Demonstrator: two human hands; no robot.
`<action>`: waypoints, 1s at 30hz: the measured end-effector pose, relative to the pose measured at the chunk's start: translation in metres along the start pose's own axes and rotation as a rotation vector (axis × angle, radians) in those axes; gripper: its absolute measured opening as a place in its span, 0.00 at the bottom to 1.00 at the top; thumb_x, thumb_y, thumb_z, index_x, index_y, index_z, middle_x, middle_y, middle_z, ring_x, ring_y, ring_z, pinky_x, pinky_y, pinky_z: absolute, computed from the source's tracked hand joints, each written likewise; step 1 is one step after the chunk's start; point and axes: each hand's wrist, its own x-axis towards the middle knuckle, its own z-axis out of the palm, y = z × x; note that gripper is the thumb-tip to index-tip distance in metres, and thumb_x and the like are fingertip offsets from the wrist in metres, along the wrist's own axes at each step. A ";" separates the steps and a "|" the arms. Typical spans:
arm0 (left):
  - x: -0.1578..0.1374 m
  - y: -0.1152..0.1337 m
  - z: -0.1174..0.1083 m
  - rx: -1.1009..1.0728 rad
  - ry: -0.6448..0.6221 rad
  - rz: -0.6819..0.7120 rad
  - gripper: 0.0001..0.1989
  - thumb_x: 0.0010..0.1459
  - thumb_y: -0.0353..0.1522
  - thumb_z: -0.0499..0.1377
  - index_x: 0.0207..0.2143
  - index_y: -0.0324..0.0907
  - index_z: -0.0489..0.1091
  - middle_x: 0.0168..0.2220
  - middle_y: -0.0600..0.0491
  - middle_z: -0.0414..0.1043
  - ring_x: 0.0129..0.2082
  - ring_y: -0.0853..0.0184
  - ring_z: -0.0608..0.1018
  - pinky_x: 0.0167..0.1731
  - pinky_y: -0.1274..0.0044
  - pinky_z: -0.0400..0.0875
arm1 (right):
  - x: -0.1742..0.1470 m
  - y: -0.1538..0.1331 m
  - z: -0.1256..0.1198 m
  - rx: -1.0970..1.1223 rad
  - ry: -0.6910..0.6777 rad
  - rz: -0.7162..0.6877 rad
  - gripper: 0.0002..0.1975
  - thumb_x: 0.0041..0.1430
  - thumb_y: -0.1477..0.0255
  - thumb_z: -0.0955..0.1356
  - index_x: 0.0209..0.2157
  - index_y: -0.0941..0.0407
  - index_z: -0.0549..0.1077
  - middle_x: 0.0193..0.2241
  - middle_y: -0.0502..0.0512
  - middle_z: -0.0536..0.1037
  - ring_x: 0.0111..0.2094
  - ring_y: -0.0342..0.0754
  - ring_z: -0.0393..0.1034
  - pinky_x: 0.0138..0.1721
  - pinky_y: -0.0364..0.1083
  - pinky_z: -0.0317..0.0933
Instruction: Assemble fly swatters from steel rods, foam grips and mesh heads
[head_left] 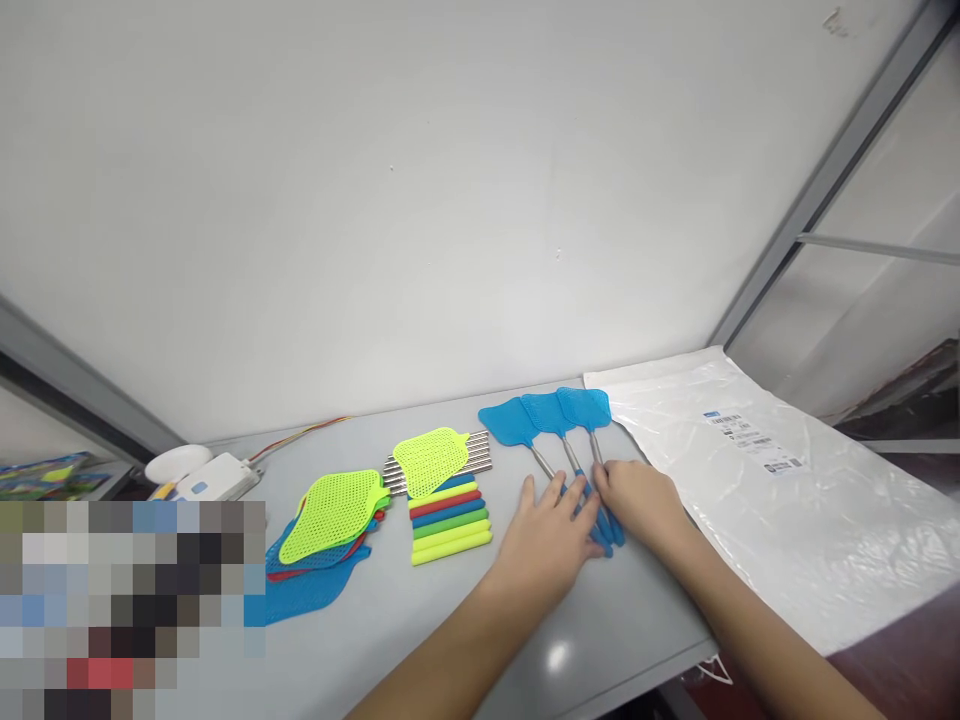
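Three blue fly swatters [508, 420] with metal shafts lie fanned out at the right of the grey table, heads toward the wall. My left hand [544, 535] rests over their blue handles, fingers spread and touching the shafts. My right hand [637, 500] is closed around the lower shaft of the rightmost fly swatter [585, 407]. To the left sit coloured grip tubes [450, 520] in a row, with metal rods [480, 452] behind them. A loose yellow swatter head [430, 460] lies across the rods. Farther left is a stack of yellow, red and blue swatter heads [330, 515].
A white plastic sheet [675, 430] with a printed label [754, 440] covers the table's right side. A white box with a cable [217, 478] and a white round dish [178, 463] stand at the far left. The wall [465, 200] rises behind. A pixelated patch hides the lower left.
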 end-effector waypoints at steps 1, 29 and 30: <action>-0.001 0.001 0.000 -0.001 0.005 -0.005 0.28 0.64 0.46 0.50 0.62 0.44 0.59 0.64 0.47 0.57 0.63 0.49 0.59 0.56 0.47 0.57 | 0.001 0.000 0.000 0.000 0.003 0.009 0.15 0.64 0.69 0.59 0.39 0.58 0.76 0.36 0.64 0.79 0.39 0.57 0.74 0.35 0.47 0.61; -0.010 -0.001 -0.004 -0.099 0.013 -0.007 0.33 0.62 0.46 0.53 0.64 0.40 0.51 0.67 0.38 0.47 0.66 0.54 0.52 0.60 0.56 0.55 | -0.006 0.002 0.006 0.172 0.078 0.157 0.26 0.65 0.57 0.55 0.28 0.55 0.76 0.30 0.61 0.79 0.32 0.54 0.75 0.30 0.46 0.57; -0.011 0.000 -0.005 -0.093 0.014 -0.001 0.33 0.62 0.45 0.53 0.63 0.40 0.52 0.67 0.38 0.47 0.66 0.54 0.52 0.59 0.57 0.56 | -0.006 0.002 0.006 0.176 0.084 0.157 0.25 0.65 0.57 0.55 0.28 0.55 0.75 0.29 0.61 0.79 0.32 0.54 0.74 0.29 0.46 0.57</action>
